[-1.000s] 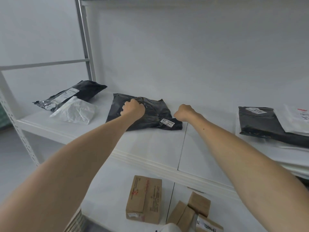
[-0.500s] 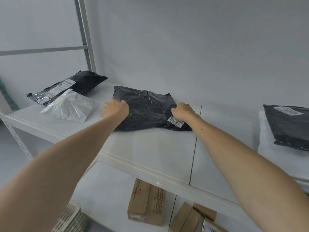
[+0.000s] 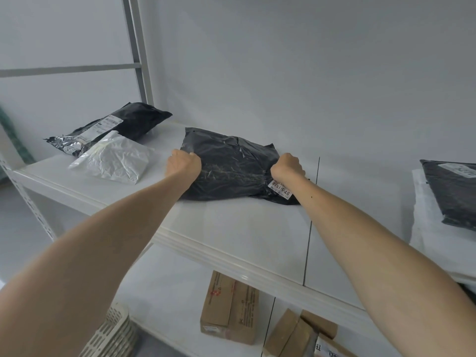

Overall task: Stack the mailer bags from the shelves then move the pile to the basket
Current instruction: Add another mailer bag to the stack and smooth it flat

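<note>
A black mailer bag (image 3: 233,167) with a white label lies flat in the middle of the white shelf (image 3: 247,235). My left hand (image 3: 183,164) grips its left edge with curled fingers. My right hand (image 3: 288,166) grips its right edge, just above the label. Further left on the shelf lie a white mailer bag (image 3: 116,158) and, behind it, a second black mailer bag (image 3: 116,124) with a long label. At the right edge another black mailer bag (image 3: 454,191) rests on a white one (image 3: 427,235). A cream slotted basket (image 3: 113,333) shows at the bottom left, below the shelf.
A grey upright post (image 3: 136,50) and a crossbar stand at the shelf's back left. The lower shelf holds a tall cardboard box (image 3: 229,307) and smaller cardboard boxes (image 3: 296,333). A white wall closes off the back.
Both hands have shifted outward to the sides of the middle black bag and closed on its edges. The view has moved closer and slightly left.
</note>
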